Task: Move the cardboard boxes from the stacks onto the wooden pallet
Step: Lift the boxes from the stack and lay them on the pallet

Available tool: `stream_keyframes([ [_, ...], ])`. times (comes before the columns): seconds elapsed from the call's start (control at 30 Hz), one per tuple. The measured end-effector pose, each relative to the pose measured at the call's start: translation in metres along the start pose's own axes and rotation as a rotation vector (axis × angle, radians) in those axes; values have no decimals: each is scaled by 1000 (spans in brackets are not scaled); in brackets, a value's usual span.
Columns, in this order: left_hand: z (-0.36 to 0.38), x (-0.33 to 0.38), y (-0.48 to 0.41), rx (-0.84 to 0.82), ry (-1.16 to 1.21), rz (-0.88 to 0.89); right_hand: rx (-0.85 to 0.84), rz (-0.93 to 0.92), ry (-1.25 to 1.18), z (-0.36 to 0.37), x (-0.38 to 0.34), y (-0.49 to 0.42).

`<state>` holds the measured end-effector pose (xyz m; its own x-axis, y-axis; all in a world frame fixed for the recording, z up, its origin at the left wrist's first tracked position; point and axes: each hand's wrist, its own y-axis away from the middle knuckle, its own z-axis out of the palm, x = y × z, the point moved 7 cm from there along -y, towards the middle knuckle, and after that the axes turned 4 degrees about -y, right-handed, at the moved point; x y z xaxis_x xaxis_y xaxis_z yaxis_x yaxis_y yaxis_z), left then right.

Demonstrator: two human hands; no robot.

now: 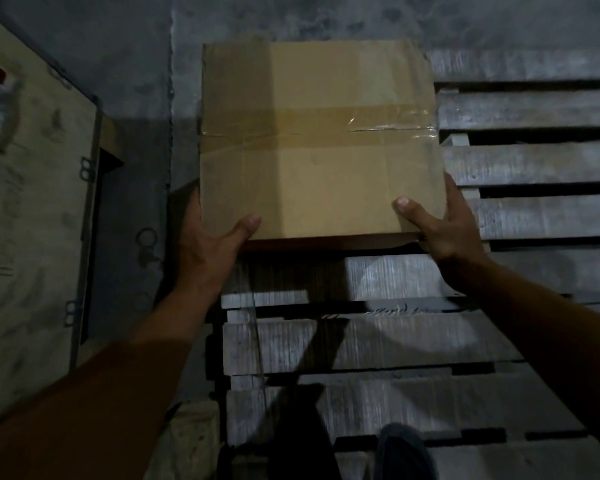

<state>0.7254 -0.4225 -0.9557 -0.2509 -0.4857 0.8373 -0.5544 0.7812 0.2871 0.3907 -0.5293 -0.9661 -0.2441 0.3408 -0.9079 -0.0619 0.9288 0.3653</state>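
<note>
Both hands clamp one cardboard box [321, 174] by its near corners: the left hand [210, 242] lays its thumb flat on the top face with its fingers hidden down the left side, and the right hand [445, 225] mirrors it, thumb on top and fingers wrapped along the right side. A strip of brown packing tape [309, 123] runs across the box's lid, and the box sits over the far left part of the wooden pallet [368, 344], though whether it touches the slats cannot be told. Faint scrawl on one slat and dark marks on the pale panel [32, 209] at left, beside the concrete floor [132, 64], are too blurred to read.
</note>
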Motion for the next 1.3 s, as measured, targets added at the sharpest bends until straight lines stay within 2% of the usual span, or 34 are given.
stream_keyframes([
  [0.2, -1, 0, -2, -45, -117, -33, -18, 23, 109, 0, -7, 1],
  [0.3, -8, 20, -1, 0, -323, -3, 94, 68, 198, -12, -21, 13],
  [0.37, -7, 55, -1, 13, -433, 124, 199, 39, 265, -26, -44, 23],
  [0.53, 23, 210, 14, -53, -653, 569, 400, -107, 328, -88, -123, 43],
  [0.7, 76, 353, 54, -62, -634, 862, 591, -145, 361, -175, -202, 77],
  [0.83, 146, 434, 109, -173, -610, 1032, 739, -130, 360, -268, -228, 109],
  [1.07, 295, 506, 218, -387, -584, 1196, 977, -17, 350, -445, -193, 169],
  [1.3, 472, 516, 357, -631, -612, 1153, 1115, 265, 212, -627, -80, 261],
])
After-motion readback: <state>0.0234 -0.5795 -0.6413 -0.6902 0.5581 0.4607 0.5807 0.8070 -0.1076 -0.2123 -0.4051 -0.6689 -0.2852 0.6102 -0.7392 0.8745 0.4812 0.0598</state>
